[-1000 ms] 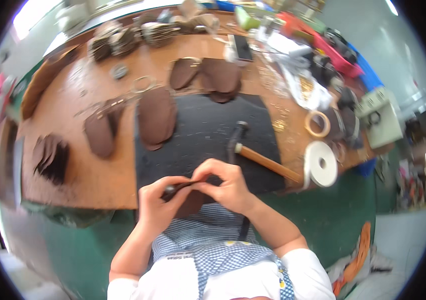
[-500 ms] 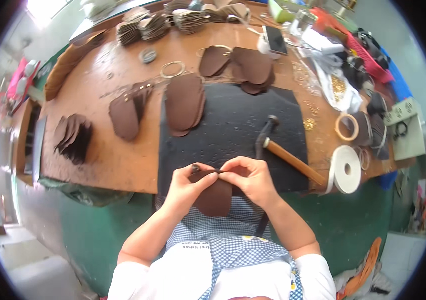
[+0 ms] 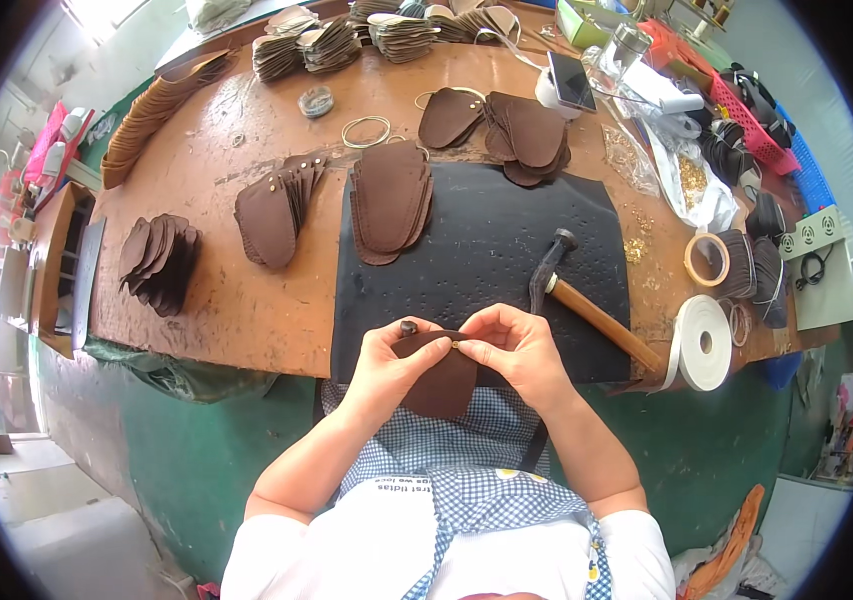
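Held just over the table's near edge is a dark brown leather piece with a rounded end hanging toward me. My left hand pinches its upper edge between thumb and fingers. A short dark rod also pokes out of that hand's curled fingers; most of it is hidden. From the other side my right hand pinches the same edge. Between the two thumbs a tiny gold-coloured stud shows at the leather. Beyond my right hand a hammer lies on a black mat, its head pointing away.
Stacked brown leather pieces lie on the mat's far left, with others on the wooden table. Rightward are a white tape roll, a tan tape roll and loose gold studs. A phone rests farther back.
Both hands have risen slightly away from me with the leather, which now tilts so the gold stud shows between the thumbs. The whole view has shifted a little; the hammer lies still.
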Motion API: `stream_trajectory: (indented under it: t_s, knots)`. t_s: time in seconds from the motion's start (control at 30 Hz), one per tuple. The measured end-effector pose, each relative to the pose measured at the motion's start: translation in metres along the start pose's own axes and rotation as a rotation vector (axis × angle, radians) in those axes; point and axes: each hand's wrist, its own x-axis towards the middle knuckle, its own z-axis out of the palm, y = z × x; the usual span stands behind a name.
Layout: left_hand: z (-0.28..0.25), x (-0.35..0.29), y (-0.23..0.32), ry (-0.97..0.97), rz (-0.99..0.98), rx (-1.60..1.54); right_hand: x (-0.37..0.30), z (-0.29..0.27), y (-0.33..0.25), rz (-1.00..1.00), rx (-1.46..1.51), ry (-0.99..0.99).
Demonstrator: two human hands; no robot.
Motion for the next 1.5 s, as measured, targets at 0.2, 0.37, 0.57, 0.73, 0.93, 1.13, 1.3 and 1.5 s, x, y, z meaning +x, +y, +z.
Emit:
stream_trajectory:
  t_s: [0.2,0.37,0.57,0.73,0.93,1.13,1.3,1.5]
  knots:
    - [-0.006,0.001,0.001,-0.034,0.022,0.055,0.000,0.008,-0.011,-0.533,-0.617,0.103]
    - [-0.004,-0.001,0.005,-0.024,0.109,0.058,0.006,0.010,-0.022,-0.829,-0.954,0.073]
    - [0.001,-0.005,0.004,0.026,0.237,0.083,0.011,0.013,-0.013,-0.921,-0.909,0.162]
    - [0.006,-0.009,-0.004,0.087,0.311,0.076,0.010,0.019,-0.002,-0.842,-0.787,0.219]
    - [0.010,-0.009,-0.012,0.163,0.401,0.093,0.006,0.033,0.001,-0.580,-0.458,0.262]
    - [0.005,-0.003,-0.008,0.159,0.180,-0.034,0.007,0.028,0.006,-0.357,-0.359,0.232]
    - [0.002,-0.001,-0.009,0.128,0.019,-0.139,0.005,0.027,0.007,-0.320,-0.385,0.227]
    - [0.001,-0.001,-0.011,0.129,0.045,-0.109,0.002,0.025,0.007,-0.329,-0.397,0.189]
